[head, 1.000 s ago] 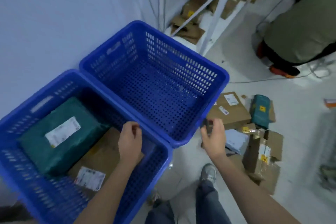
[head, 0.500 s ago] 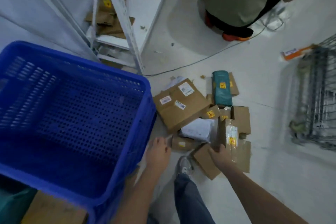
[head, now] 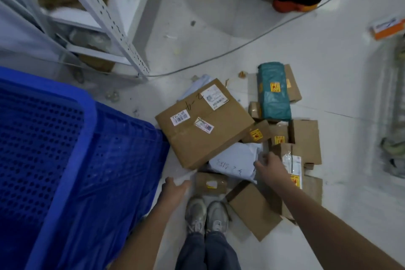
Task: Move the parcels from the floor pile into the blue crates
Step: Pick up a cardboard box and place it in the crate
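Blue crate (head: 65, 160) filled the left edge of view, only one wall and rim visible; its inside was out of frame, where a second earlier both crates and the parcels already packed were in plain view. Head had swung down and right toward the floor pile.

Left hand (head: 175, 190), a second before over the near crate, now hung low just beside the crate wall, fingers loosely extended, holding nothing; whether it touched the pale mailer edge by it, could not tell.

Centre: large brown box (head: 203, 123) with barcode labels lay tilted, its lower corner overlapping the white mailer bag (head: 234, 162). A small taped box (head: 210, 183) sat just ahead of the shoes (head: 207, 215).

Right hand (head: 268, 166), half a second earlier on a carton at the near side of the pile, had moved onto the mailer's right end, fingers curled at its edge. Closed pinch or only contact: could not tell.

Further right: green-wrapped parcel (head: 274, 92) atop small cartons, untouched.

Judgement: drop-off finished, next pickup beginning; the mailer looked the likely choice. Most of the pile remained on the floor.
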A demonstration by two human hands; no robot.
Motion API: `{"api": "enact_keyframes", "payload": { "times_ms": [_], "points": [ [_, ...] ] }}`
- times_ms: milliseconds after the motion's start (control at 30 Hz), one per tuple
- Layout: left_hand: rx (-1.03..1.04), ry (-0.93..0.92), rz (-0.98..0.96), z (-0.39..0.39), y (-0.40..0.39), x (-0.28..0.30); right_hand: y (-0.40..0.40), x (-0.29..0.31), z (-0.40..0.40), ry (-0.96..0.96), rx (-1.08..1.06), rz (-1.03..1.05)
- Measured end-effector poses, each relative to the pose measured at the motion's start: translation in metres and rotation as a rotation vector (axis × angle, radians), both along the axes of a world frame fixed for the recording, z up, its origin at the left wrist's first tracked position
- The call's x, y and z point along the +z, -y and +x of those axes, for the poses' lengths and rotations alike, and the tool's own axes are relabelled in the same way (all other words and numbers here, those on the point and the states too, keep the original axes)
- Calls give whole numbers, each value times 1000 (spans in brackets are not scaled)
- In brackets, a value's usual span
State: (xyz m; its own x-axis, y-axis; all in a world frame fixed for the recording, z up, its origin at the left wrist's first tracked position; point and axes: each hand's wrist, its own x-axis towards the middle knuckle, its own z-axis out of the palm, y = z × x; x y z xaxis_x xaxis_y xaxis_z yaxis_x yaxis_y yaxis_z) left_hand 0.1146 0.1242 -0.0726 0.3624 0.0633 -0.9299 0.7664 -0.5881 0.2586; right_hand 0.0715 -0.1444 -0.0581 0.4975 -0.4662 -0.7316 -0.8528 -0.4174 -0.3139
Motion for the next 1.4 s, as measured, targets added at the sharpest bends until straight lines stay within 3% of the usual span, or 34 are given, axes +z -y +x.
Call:
{"api": "enact_keyframes", "payload": {
  "times_ms": [167,333,567,733,967,1167,1400],
  "points": [
    [158,-47,12,24,4,-83,8,-71,42,80,69,-86],
    [299,-46,-19,42,4,-128,25,-112,90,161,-110,-69],
    [376,33,-87,55,-6,-167,49,-152,123,165,-150,27],
    [469,-19,-143,61,1,-180,48,-169,128,125,-110,59],
    [429,-24,-219,57,-13,-173,59,-151,124,45,34,83],
    [403,-47,-324,42,-7,-144,70,-116,78,136,-129,163],
    [368,142,-390,49,18,-88,86,-46,23,316,-269,253]
  ]
}}
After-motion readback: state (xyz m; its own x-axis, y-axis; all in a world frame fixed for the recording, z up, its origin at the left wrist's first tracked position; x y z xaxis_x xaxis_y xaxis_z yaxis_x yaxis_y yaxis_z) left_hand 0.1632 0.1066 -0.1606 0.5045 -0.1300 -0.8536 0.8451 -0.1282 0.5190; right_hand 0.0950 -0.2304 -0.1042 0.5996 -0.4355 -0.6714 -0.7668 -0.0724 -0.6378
